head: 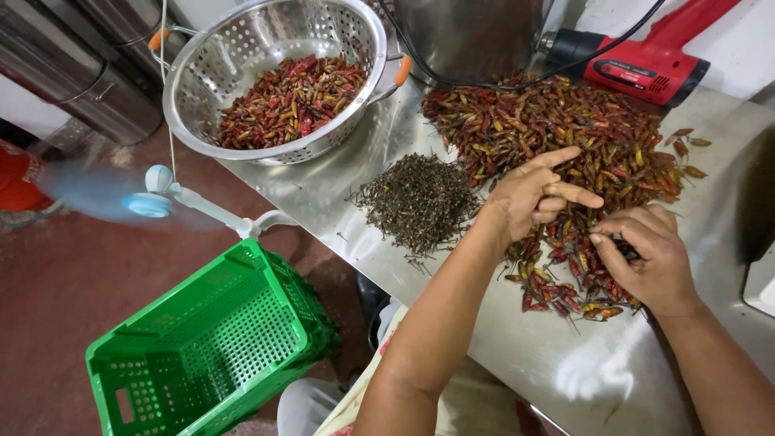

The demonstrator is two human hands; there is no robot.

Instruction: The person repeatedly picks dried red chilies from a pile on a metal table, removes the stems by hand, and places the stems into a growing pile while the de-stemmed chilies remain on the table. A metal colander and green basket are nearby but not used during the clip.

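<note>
Chillies: a wide heap of small dried chillies (565, 137), red, brown and yellow, spread on the steel table (565, 363).
Stems: a dark pile of stems (420, 200) left of the heap.
Colander: a metal colander (266, 73) holding more chillies.
Left hand (533, 194): over the heap, fingers spread, index finger out.
Right hand (650, 258): curled, fingers closed on chillies at the heap's near edge.

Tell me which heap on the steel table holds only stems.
The small dark heap of stems, left of the big red chilli pile; the colander holds chillies too.
</note>
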